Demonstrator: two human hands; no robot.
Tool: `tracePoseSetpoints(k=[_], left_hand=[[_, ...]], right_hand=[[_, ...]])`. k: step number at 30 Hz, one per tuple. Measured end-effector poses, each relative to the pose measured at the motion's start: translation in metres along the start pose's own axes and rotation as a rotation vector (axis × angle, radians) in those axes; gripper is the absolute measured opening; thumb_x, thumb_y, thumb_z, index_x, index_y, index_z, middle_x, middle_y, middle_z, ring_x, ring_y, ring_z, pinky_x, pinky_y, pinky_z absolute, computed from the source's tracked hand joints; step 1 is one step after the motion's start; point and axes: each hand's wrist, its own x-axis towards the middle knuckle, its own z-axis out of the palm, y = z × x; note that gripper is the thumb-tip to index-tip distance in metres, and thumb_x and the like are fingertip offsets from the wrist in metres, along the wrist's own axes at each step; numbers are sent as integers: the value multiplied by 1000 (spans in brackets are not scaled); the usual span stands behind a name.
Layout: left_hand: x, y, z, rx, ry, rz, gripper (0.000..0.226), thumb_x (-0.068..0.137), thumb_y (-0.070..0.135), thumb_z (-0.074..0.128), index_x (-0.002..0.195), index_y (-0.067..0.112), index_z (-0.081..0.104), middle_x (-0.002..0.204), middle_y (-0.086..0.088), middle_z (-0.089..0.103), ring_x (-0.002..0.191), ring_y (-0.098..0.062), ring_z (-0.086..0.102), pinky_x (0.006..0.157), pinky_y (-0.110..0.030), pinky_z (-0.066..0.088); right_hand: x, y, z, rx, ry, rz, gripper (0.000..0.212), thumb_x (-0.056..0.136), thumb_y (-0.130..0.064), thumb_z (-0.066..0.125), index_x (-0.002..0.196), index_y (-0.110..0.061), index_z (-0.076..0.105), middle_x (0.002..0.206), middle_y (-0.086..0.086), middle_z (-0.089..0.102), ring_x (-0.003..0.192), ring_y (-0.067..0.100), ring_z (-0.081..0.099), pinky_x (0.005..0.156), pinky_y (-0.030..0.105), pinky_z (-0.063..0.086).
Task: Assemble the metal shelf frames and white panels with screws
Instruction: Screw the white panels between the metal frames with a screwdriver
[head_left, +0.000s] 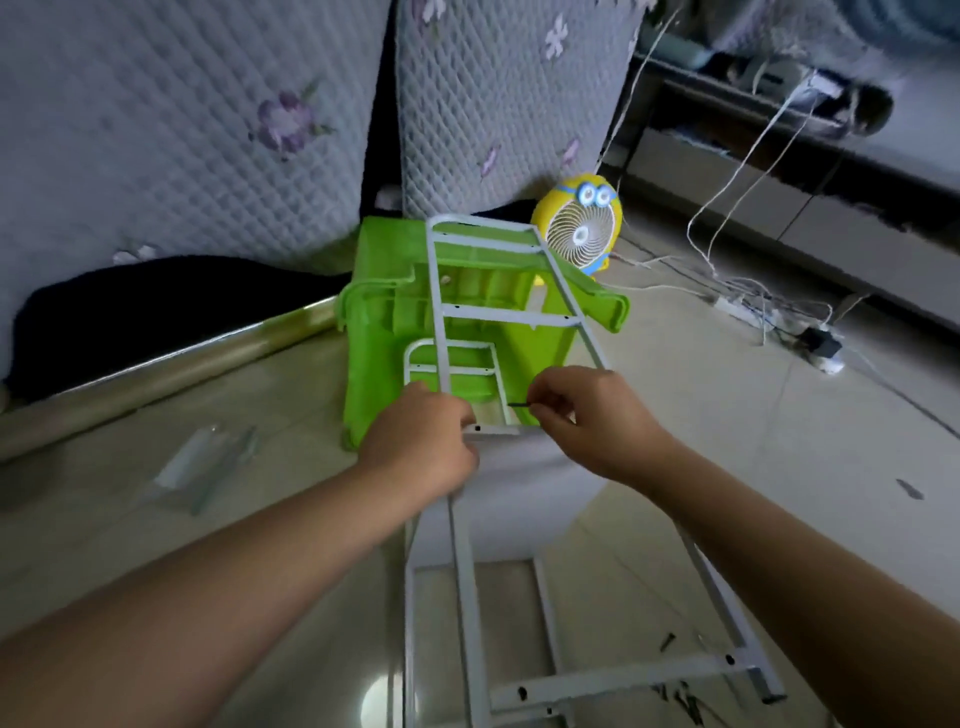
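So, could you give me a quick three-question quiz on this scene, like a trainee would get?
1. True or false: the right hand pinches a black screw.
2. What lies under the far end of the white frame? A) green plastic container B) cardboard box C) wooden chair
3. Fill in: loose screws lie on the ____.
Key: 1 true; 2 A; 3 floor.

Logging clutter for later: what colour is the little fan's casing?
The fan casing is yellow; head view shows it.

Dim, soft, perhaps motion-blurred, edge-warped
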Motion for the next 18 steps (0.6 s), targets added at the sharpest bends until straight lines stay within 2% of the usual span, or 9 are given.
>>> tracePoseSetpoints(k=[2,5,8,12,16,18], left_hand=[[2,0,0,40,-32,-37,32,79,14,57,109,17,67,107,-8,64,100,-28,59,72,-28,46],[3,3,0,142,-21,-38,28,81,10,55,107,9,65,103,-10,64,96,-30,60,66,-30,43],[0,5,-1,214,-14,-3,19,83,8,52,99,1,61,97,-15,62,93,-33,59,62,-31,38],[-3,6,-2,250,-24,9,16,85,7,50,96,4,62,96,-14,62,92,-32,59,62,-31,37],[-9,9,-4,245,-17,31,11,85,8,50,88,7,60,92,-13,60,90,-32,58,60,-31,35],[-10,6,-3,159,-2,32,8,83,9,51,83,7,58,91,-13,61,89,-32,58,59,-29,34]], right_hand=[[4,-3,3,-38,9,20,10,82,0,57,84,-1,66,77,10,65,67,17,50,67,30,42],[5,-4,7,-36,11,-11,8,81,1,57,81,0,65,76,12,64,70,27,57,68,38,48],[4,-4,9,-19,-7,-44,8,79,1,57,79,0,65,74,13,64,66,25,56,66,42,50],[5,-8,12,-18,-15,-81,21,75,-12,48,78,-1,65,73,12,64,64,24,55,63,41,51],[4,-10,16,-39,-33,-92,24,74,-15,45,78,-2,65,73,12,64,67,28,57,62,39,49],[3,-10,17,-41,-43,-94,24,74,-14,46,79,-1,65,74,12,64,68,29,58,62,40,50]])
